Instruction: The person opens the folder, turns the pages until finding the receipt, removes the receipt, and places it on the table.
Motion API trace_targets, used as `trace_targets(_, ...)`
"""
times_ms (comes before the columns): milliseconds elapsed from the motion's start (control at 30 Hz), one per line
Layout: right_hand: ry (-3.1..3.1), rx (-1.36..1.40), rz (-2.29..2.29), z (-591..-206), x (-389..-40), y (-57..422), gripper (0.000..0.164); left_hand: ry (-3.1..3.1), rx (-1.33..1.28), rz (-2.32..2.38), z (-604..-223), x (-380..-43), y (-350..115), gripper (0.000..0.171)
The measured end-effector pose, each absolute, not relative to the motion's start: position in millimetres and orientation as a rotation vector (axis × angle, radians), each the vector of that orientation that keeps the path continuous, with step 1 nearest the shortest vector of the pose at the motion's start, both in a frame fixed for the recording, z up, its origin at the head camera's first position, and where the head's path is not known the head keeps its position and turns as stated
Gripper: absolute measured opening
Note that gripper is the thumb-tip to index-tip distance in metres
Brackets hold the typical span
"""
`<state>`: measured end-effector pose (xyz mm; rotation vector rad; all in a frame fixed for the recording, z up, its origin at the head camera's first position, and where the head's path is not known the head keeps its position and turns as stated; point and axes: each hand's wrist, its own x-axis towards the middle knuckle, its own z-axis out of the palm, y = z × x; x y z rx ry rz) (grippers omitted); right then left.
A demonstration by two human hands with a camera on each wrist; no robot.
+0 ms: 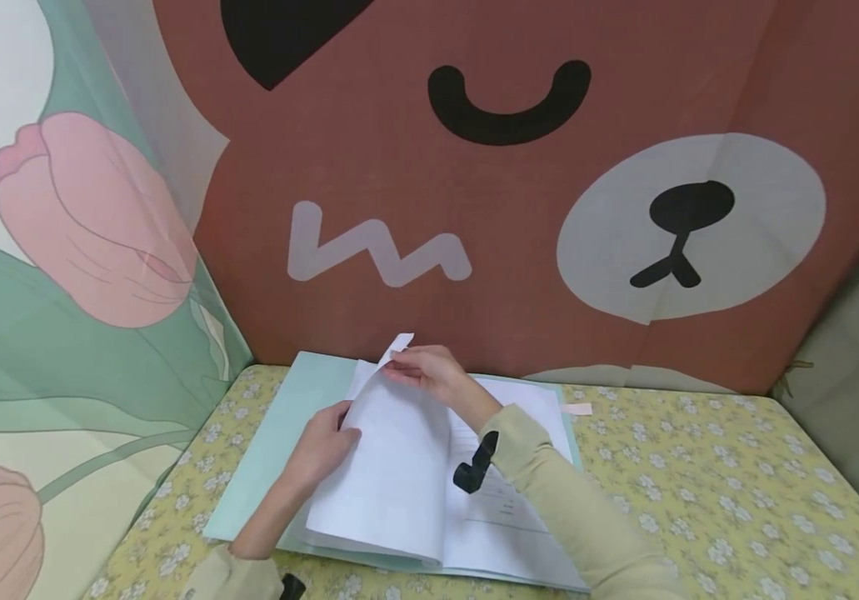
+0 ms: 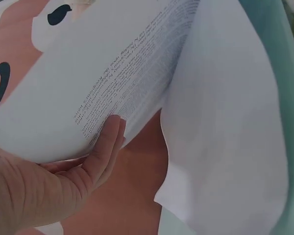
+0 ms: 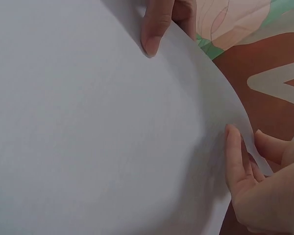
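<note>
A mint-green folder [image 1: 279, 442] lies spread out on the table with white sheets inside. One white page [image 1: 392, 467] stands lifted and curved, its blank side toward the head camera. My left hand [image 1: 322, 446] grips its left edge, thumb on the blank face [image 3: 154, 41] and fingers behind. In the left wrist view, those fingers [image 2: 105, 147] lie against a side with printed text [image 2: 132, 73]. Higher up, my right hand [image 1: 436, 375] pinches the page's upper edge between thumb and fingers; the right wrist view shows this pinch close up. Printed lines show on the right-hand sheet [image 1: 507, 500].
A pale pink tab [image 1: 577, 409] sticks out past the folder's right edge. The table carries a yellow flowered cloth [image 1: 714, 492]. Behind it hangs a brown bear-print curtain [image 1: 511, 317], and a tulip-print curtain [image 1: 92, 350] hangs at the left.
</note>
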<state>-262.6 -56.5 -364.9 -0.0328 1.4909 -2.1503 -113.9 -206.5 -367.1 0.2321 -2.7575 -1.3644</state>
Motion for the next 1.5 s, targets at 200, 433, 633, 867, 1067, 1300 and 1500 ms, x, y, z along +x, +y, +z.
trace_targets(200,1.611,-0.094,-2.05,-372.5,-260.1,-54.7,0.032,-2.772,0.217,-1.312,-373.9,-114.9,-210.8,0.049)
trace_targets(433,1.739,-0.117,-1.964,-379.9,-255.5,-50.5,0.03,-2.845,0.261,-1.189,-384.0,-118.6,-213.8,0.054)
trace_targets(633,1.821,-0.137,-1.924,-389.3,-252.1,-43.8,0.024,-2.883,0.279,-1.116,-399.8,-122.3,-220.1,0.055)
trace_targets(867,1.895,-0.172,-1.868,-405.3,-251.7,-33.1,0.023,-2.924,0.263,-1.036,-407.9,-121.9,-224.3,0.062)
trace_targets(1067,1.952,-0.209,-1.859,-415.3,-246.6,-20.8,0.023,-3.007,0.273,-0.906,-416.1,-123.2,-224.3,0.073)
trace_targets(1300,2.02,-0.235,-1.832,-420.3,-243.8,1.1,0.022,-3.116,0.212,-0.491,-423.8,-123.0,-213.2,0.064)
trace_targets(1500,2.083,-0.26,-1.832,-420.5,-241.1,26.7,0.028,-3.083,-0.136,-0.321,-428.0,-120.4,-209.0,0.068)
